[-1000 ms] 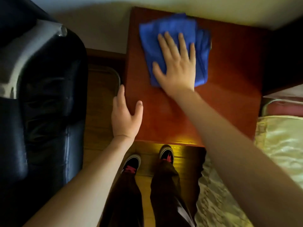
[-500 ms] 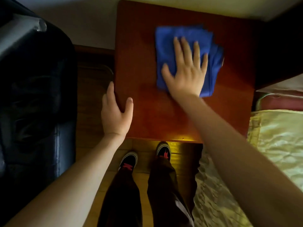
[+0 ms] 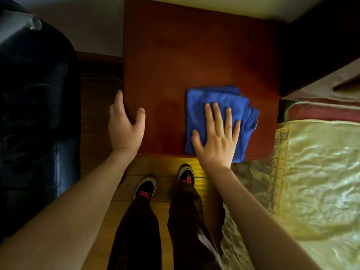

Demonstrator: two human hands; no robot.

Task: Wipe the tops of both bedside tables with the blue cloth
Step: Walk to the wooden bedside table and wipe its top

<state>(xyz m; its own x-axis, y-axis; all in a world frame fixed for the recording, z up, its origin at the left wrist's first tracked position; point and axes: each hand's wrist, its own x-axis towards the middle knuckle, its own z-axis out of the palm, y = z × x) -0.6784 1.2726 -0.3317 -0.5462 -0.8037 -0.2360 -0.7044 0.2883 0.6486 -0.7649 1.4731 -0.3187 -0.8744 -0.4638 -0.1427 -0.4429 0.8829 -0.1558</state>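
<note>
A folded blue cloth (image 3: 210,102) lies at the front right of the reddish-brown bedside table (image 3: 185,55), its lower corner hanging a little over the front edge. My right hand (image 3: 216,141) presses flat on the cloth with the fingers spread, covering its lower middle. At the table's front left corner my left hand (image 3: 124,129) holds the edge, thumb on the top and fingers down the left side. Only this one bedside table is in view.
A dark leather armchair (image 3: 35,114) stands close on the left, with a narrow strip of wooden floor between it and the table. A bed with a shiny gold cover (image 3: 315,172) lies at the right, its dark headboard (image 3: 321,45) behind. My shoes (image 3: 146,186) stand before the table.
My right hand has dragged the cloth from the back of the table top toward the front right edge. The left hand has stayed on the front left corner.
</note>
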